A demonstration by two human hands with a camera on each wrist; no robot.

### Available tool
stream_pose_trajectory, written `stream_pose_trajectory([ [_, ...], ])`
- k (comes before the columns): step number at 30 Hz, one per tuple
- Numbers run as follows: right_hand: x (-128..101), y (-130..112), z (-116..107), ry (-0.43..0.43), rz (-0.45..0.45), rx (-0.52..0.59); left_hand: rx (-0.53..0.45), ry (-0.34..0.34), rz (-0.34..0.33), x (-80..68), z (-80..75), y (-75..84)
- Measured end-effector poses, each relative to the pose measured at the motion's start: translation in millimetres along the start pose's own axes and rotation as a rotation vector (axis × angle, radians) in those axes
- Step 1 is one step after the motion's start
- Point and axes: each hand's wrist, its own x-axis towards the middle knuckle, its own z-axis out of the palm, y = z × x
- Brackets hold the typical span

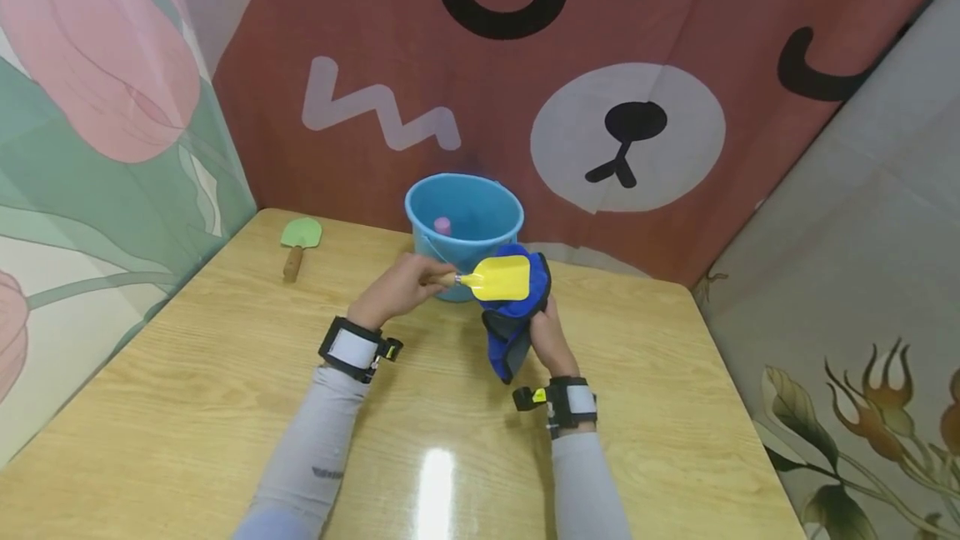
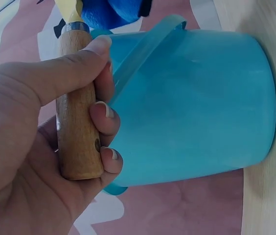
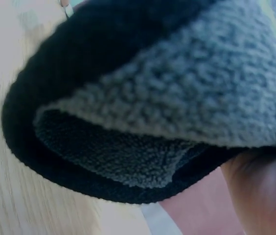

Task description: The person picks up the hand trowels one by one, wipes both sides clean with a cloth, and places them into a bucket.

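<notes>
You have a pale wooden surface (image 1: 187, 407) in front of you, with a glare spot near its front edge. A light blue bucket (image 1: 465, 215) stands upright toward the back, and something small and pink (image 1: 442, 225) sits inside it. Well to the bucket's left lies a green shovel (image 1: 298, 242) with a wooden handle, flat on the surface. Behind hangs a brown bear-face cloth (image 1: 630, 132), with floral panels (image 1: 90, 107) at the sides.

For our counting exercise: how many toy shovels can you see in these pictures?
2. The yellow shovel is held by its wooden handle in the left hand, in front of the blue bucket. The green shovel lies on the table at far left. Others may be hidden in the bucket.
</notes>
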Motion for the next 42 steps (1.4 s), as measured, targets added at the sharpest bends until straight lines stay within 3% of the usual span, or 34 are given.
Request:
stream_pose_trajectory([
  [10, -0.4, -6.1, -7.3, 0.011, -0.062, 0.047, 0.011, 0.002, -0.078, -1.7, -4.4, -6.5],
  [16, -1.5, -9.6, -11.3, 0.016, -0.068, 0.096, -0.012, -0.006, -0.089, -4.2, -9.5, -16.9],
  [21, -1.1, -12.7, -15.7, 0.007, -0.099, 0.143, -0.009, -0.003, -0.092, -12.1, -23.1, -22.3],
  [26, -7.7, -15.9, -36.3, 0.098, -0.105, 0.174, 0.021, 0.006, -0.113, -25.9, -40.6, -24.9],
  [31, -17.8, -9.0, -67.7, 0.234, -0.011, -0.005, 0.033, 0.032, -0.18, -39.1, -57.7, -16.1],
  [34, -21.3, -0.3, -80.0, 0.263, 0.07, -0.108, 0.067, 0.069, -0.194, -44.2, -67.1, -7.4],
  [38, -22.1, 15.8, -86.1, 0.217, 0.111, -0.237, 0.103, 0.104, -0.169, -45.4, -77.1, 2.2],
  [42, -22.7, 34.1, -86.2, 0.096, 0.137, -0.408, 0.116, 0.124, -0.156, -38.6, -82.1, 7.0],
])
